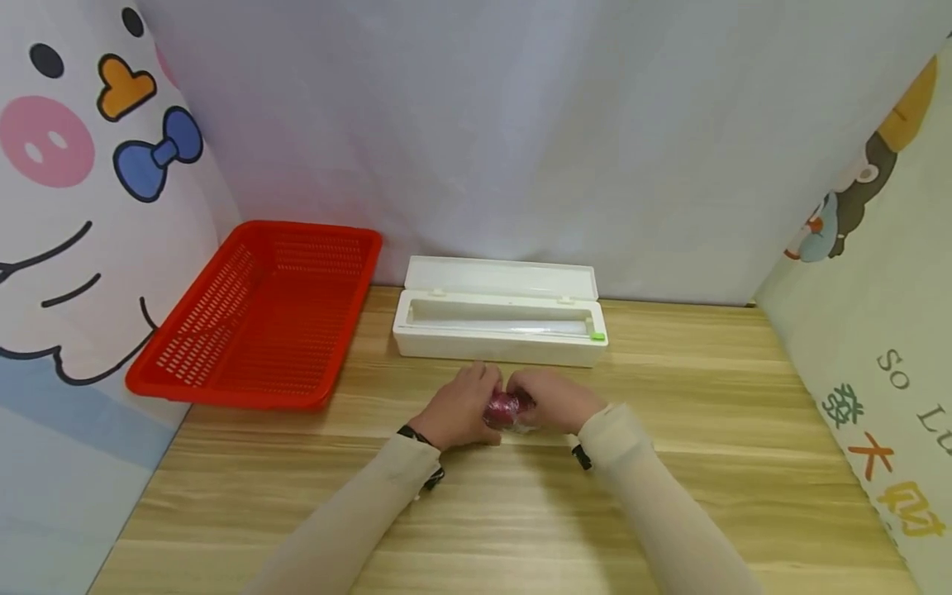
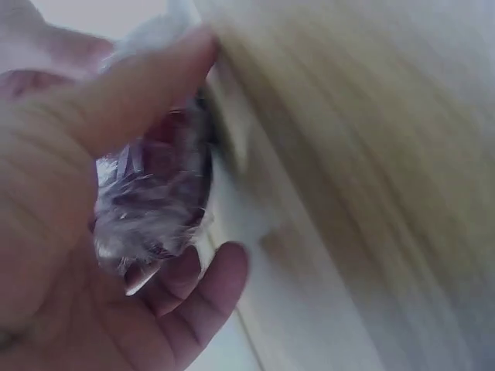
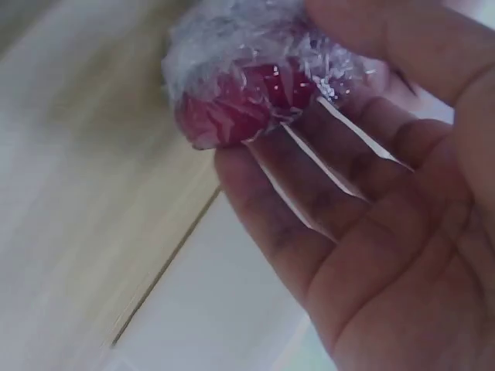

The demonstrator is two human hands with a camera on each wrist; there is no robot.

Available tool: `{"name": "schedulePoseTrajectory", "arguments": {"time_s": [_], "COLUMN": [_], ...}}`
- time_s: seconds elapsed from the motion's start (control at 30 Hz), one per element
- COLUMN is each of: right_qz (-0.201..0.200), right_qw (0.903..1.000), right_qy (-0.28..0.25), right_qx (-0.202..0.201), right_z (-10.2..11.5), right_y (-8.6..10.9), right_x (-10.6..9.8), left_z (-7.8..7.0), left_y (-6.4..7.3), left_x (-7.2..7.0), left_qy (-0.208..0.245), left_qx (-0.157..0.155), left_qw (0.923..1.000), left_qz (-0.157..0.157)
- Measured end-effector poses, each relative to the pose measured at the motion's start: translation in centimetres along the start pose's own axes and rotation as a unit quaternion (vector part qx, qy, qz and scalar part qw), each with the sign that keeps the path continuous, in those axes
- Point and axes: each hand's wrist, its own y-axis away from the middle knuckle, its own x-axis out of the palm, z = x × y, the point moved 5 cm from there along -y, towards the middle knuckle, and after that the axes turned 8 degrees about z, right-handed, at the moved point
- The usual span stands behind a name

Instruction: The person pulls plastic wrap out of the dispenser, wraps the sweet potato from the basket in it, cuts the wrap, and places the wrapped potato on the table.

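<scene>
Between both hands is a rounded dark-red thing (image 1: 502,409) wrapped in crinkled clear cling film; its kind cannot be told through the film. My left hand (image 1: 463,411) curls round its left side, the thumb crossing over it in the left wrist view. From the other side my right hand (image 1: 554,401) grips it, with thumb above and fingers beneath the wrapped red thing (image 3: 240,100) in the right wrist view. Loose film bunches (image 2: 143,232) cover one end. Just beyond the hands stands a white cling film box (image 1: 500,347), lid up, with a pale roll inside.
A red plastic basket (image 1: 327,388) with slotted sides stands on the wooden table (image 1: 714,397) at the back left. A small green piece (image 1: 597,336) sits at the box's right front edge. Pale cloth walls (image 1: 521,124) enclose the table's back and sides.
</scene>
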Motion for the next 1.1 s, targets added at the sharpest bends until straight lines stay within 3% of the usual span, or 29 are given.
{"name": "schedulePoseTrajectory", "arguments": {"time_s": [0.1,0.23,0.4,0.57,0.73,0.83,0.97,1.1], "right_qz": [-0.013,-0.030,-0.040,-0.079,-0.126,-0.123,-0.086,-0.061], "right_qw": [0.9995,0.9981,0.9963,0.9898,0.9809,0.9858,0.9958,0.9932], "right_qy": [0.028,0.054,0.076,0.118,0.148,0.114,0.015,-0.068], "right_qx": [0.007,0.003,0.001,-0.004,0.001,0.010,0.029,0.072], "right_z": [0.3,0.8,1.2,1.2,1.1,0.7,-0.2,-1.2], "right_y": [0.1,0.0,-0.3,-0.8,-1.1,-1.1,-0.9,-0.4], "right_x": [0.6,0.8,0.7,0.9,1.2,1.3,1.1,0.3], "left_z": [0.0,0.5,1.4,1.9,2.3,2.6,2.7,2.5], "left_y": [0.1,-0.1,-0.3,-0.3,-0.2,-0.1,0.2,0.5], "left_x": [0.0,-0.4,-1.0,-1.4,-1.5,-1.4,-1.2,-1.1], "left_qy": [-0.011,0.029,0.088,0.101,0.124,0.141,0.154,0.150], "left_qx": [0.008,0.003,-0.023,-0.065,-0.074,-0.078,-0.078,-0.072], "left_qw": [0.9998,0.9993,0.9953,0.9920,0.9893,0.9869,0.9849,0.9860], "left_qz": [0.016,0.024,0.032,0.039,0.023,0.006,-0.008,-0.014]}}
